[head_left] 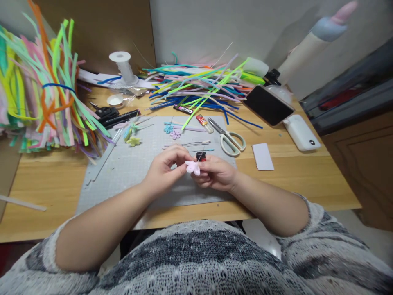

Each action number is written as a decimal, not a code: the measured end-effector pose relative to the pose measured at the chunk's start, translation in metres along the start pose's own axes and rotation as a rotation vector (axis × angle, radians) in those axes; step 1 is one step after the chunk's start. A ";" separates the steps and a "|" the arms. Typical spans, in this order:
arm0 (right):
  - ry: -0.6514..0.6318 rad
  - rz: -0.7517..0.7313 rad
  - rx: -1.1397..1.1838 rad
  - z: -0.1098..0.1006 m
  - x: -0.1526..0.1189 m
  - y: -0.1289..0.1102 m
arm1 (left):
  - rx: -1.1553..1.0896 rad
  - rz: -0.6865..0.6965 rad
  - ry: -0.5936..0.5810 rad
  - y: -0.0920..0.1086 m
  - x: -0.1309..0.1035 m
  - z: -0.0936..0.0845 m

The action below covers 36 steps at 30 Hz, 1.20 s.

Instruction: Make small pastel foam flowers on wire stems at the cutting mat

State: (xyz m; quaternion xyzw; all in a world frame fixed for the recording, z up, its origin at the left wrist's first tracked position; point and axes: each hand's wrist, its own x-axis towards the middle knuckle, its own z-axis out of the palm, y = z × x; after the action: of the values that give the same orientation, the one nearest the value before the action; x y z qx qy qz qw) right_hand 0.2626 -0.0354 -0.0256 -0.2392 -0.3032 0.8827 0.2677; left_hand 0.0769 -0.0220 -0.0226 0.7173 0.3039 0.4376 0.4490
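A pale pink pipe-cleaner flower is held between my two hands above the cutting mat. My left hand pinches a petal at the flower's left side with thumb and forefinger. On the other side, my right hand grips the flower with its thumb on top and its fingers curled beneath. A thin wire slants up from near the flower. Just behind the fingers stands a small bottle with a black cap, partly hidden. Beyond it, several thin wire stems lie on the mat.
Scissors, a red-labelled small pack and finished flowers lie nearby. Loose pipe cleaners pile up at the back; a big bundle stands left. A phone, white power bank and white card are right.
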 end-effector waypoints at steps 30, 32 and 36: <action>0.533 -0.630 -0.888 0.000 0.000 0.002 | 0.546 0.238 0.182 0.003 0.003 -0.007; 0.539 -0.623 -0.873 -0.001 0.000 0.003 | 0.533 0.233 0.189 0.004 0.003 -0.007; 0.577 -0.622 -0.853 -0.002 0.000 0.003 | 0.368 0.086 0.188 0.006 0.005 -0.007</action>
State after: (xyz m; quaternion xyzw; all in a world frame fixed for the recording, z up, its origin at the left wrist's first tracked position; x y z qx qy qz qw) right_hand 0.2628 -0.0361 -0.0291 -0.4554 -0.6014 0.4632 0.4653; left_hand 0.0734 -0.0181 -0.0142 0.7556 0.3885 0.4584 0.2609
